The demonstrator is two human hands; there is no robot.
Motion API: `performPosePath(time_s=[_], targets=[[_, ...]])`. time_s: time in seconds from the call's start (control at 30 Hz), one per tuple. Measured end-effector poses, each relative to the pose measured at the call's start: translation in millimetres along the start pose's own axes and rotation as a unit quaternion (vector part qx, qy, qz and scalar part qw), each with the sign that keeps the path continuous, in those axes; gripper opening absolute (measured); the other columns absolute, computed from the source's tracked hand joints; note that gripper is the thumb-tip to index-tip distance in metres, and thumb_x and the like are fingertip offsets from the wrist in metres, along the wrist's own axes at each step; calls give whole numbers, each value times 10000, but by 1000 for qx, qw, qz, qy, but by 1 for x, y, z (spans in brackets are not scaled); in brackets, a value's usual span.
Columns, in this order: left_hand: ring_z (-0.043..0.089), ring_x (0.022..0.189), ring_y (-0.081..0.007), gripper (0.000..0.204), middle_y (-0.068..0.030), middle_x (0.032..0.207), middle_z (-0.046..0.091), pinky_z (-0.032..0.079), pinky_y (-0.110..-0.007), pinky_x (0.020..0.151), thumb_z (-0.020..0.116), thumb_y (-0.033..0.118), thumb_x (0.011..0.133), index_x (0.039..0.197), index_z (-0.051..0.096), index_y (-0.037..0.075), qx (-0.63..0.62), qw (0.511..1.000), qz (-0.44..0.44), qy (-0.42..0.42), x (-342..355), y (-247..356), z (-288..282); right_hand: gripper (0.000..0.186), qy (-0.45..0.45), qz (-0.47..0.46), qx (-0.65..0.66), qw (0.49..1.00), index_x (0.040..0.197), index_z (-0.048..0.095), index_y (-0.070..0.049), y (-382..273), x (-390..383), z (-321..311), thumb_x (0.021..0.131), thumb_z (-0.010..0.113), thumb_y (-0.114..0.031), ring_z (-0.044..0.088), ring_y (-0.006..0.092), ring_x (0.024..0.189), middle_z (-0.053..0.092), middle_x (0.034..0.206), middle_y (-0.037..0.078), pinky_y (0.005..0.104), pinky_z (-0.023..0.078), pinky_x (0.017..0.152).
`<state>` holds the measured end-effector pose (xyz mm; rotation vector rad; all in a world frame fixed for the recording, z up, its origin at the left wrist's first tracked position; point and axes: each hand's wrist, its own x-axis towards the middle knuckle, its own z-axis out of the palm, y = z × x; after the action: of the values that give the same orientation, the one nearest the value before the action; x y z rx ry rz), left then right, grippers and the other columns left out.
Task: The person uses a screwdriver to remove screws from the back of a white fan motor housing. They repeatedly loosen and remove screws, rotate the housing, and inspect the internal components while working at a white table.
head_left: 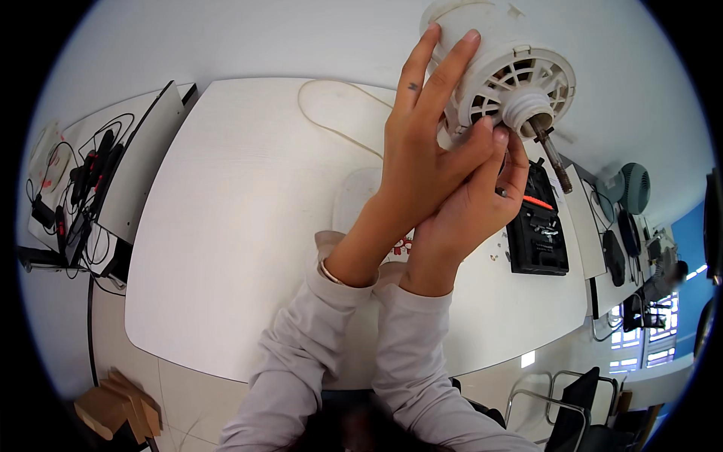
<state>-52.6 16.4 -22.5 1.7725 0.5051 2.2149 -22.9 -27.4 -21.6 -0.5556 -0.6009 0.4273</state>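
A white fan motor housing point(482, 26) is at the top of the view, raised above the table. Its round slotted front carries a white threaded collar, from which a metal shaft point(552, 151) sticks out toward the lower right. My left hand point(422, 143) grips the housing, two fingers stretched along its side and the thumb at the lower edge of the slotted front. Crossing beneath it, my right hand point(471, 207) has its fingertips pinched together at that same edge, beside the left thumb. Whatever lies between the right fingertips is hidden.
A pale rounded base point(355, 197) and a cream cord point(301, 98) lie on the white table point(226, 226). A black tool case point(538, 252) with an orange-red tool is at right, near tiny loose parts point(495, 258). Cables point(94, 169) crowd the left shelf; a chair point(572, 407) stands lower right.
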Motion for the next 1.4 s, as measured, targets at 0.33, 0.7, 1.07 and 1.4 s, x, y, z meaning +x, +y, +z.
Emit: performPosePath(time_s=[0.33,0.7,1.07,1.4], targets=[[594,1019,-309,676,-257,1411,376,511,-358,784,654,91,670,1334,528,125,-26,998,37,36,0,-7,8,273,-4,6,36,999,1098,495,22,3,7,-4,910,626,-127,651,179,820,627,991,112,255,542,682],[480,1249,-263,660,-156,1413,414,596,-295,759,610,-18,745,1377,442,71,-39,999,-18,9,-1,5,8,180,-17,-195,-289,937,998,631,7,-6,21,-18,843,693,-63,573,76,685,577,1056,73,176,424,549],[396,1315,-326,774,-202,1428,364,505,-446,921,698,117,733,1408,332,19,-92,977,-190,14,-7,5,13,204,13,-176,-283,943,911,619,114,-5,22,-6,835,655,-71,369,45,520,446,1233,95,193,296,479],[533,1182,-336,968,-246,1318,474,442,-389,955,686,94,776,1463,17,-39,-135,967,-203,-77,-18,-24,22,249,-39,-147,-269,951,1050,600,52,-1,39,-18,915,615,-156,437,36,586,481,1101,68,184,327,506]])
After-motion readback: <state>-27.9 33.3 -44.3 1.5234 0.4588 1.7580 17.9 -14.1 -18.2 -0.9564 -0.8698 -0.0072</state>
